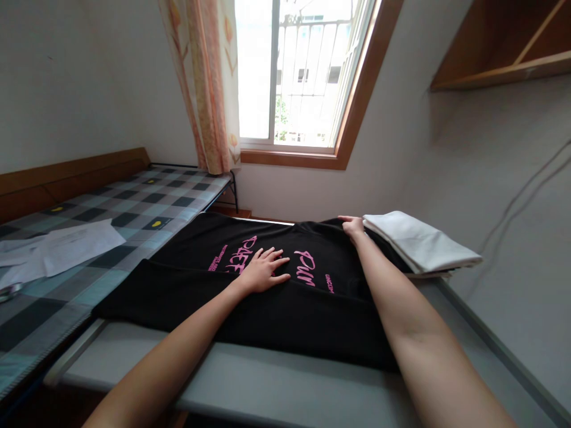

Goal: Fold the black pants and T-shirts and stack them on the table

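A black shirt [267,318] with pink lettering lies spread over the table, its near side folded over in a long band. My left hand [262,271] rests flat on the middle of it, fingers apart, between the two blocks of lettering. At the shirt's far right corner, my right hand [352,226] has its fingers curled at the cloth edge, with the index finger stretched out to the left. Its thumb is hidden. Right beside that hand is a folded white cloth [423,241], stacked on dark fabric.
The pale grey table [276,377] stands against the right wall. To the left is a bed with a checked mattress [129,208] and loose papers [66,249] on it. A curtain [207,89] hangs by the window [307,77]. A wooden shelf [499,74] juts out at upper right.
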`<state>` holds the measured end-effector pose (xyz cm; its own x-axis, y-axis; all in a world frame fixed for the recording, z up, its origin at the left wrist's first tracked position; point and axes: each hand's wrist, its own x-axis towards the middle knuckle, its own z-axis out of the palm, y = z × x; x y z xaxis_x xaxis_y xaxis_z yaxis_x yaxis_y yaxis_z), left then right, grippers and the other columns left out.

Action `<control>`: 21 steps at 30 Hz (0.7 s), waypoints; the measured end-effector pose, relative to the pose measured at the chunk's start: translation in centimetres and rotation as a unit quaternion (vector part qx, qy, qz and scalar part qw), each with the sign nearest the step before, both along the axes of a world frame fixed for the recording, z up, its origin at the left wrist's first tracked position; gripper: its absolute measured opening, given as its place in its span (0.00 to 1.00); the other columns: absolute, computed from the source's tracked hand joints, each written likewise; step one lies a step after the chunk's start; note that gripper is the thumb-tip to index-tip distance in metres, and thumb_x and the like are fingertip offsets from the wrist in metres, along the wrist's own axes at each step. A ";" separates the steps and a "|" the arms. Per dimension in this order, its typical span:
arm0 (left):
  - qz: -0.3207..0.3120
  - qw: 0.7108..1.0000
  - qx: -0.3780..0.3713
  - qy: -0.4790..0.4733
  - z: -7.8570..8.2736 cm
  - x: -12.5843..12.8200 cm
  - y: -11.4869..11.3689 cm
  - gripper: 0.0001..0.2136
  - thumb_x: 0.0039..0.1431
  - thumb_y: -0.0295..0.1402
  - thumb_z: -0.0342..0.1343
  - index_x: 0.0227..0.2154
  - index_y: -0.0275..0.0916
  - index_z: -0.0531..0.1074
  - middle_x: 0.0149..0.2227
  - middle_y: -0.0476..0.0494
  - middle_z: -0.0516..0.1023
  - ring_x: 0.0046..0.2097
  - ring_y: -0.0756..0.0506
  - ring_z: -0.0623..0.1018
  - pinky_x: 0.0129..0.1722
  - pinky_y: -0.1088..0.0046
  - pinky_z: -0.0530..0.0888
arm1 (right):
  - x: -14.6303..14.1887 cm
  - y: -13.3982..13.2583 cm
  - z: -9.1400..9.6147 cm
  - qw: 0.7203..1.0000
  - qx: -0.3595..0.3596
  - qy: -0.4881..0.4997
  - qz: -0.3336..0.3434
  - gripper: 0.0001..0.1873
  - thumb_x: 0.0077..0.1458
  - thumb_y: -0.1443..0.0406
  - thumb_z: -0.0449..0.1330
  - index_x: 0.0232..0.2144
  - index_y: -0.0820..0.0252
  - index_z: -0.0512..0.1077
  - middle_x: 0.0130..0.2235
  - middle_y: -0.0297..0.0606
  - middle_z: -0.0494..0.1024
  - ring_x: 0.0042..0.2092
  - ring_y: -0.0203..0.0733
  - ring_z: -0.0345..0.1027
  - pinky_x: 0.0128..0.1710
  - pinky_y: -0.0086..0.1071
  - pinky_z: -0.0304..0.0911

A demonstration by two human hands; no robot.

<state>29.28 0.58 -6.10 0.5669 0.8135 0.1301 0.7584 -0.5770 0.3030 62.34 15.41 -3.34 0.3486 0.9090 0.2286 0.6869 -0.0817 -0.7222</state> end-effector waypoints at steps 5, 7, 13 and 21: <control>-0.003 1.000 0.004 0.000 -0.1 0.0 0.1 0.30 0.63 0.58 0.44 0.62 0.50 0.64 0.67 0.44 0.59 0.69 0.37 0.54 0.67 0.48 0.48 | -0.4 -3.3 1.3 0.992 0.048 0.043 0.109 0.17 0.46 0.63 0.53 0.32 0.62 0.80 0.25 0.36 0.76 0.29 0.38 0.68 0.33 0.30 0.65; -0.004 1.000 0.008 0.005 -0.2 0.0 0.1 0.30 0.63 0.58 0.44 0.62 0.49 0.64 0.67 0.44 0.59 0.69 0.37 0.54 0.67 0.48 0.48 | 0.1 -5.1 1.4 0.979 -0.008 0.021 0.202 0.13 0.45 0.63 0.53 0.22 0.59 0.77 0.24 0.34 0.75 0.30 0.37 0.67 0.34 0.28 0.64; -0.005 1.000 0.015 0.003 -0.4 0.0 0.1 0.29 0.63 0.56 0.46 0.62 0.49 0.64 0.67 0.43 0.60 0.69 0.36 0.55 0.67 0.48 0.49 | 0.4 -7.7 1.1 0.971 -0.100 0.009 0.215 0.13 0.53 0.56 0.57 0.35 0.57 0.76 0.30 0.35 0.78 0.32 0.39 0.71 0.36 0.30 0.67; -0.002 1.000 0.009 -0.001 -0.2 0.0 0.0 0.28 0.63 0.56 0.46 0.62 0.49 0.64 0.67 0.43 0.60 0.69 0.37 0.54 0.67 0.48 0.48 | -2.3 -5.8 2.3 0.995 -0.048 -0.032 0.087 0.12 0.50 0.65 0.58 0.35 0.57 0.80 0.40 0.41 0.81 0.46 0.46 0.73 0.49 0.35 0.66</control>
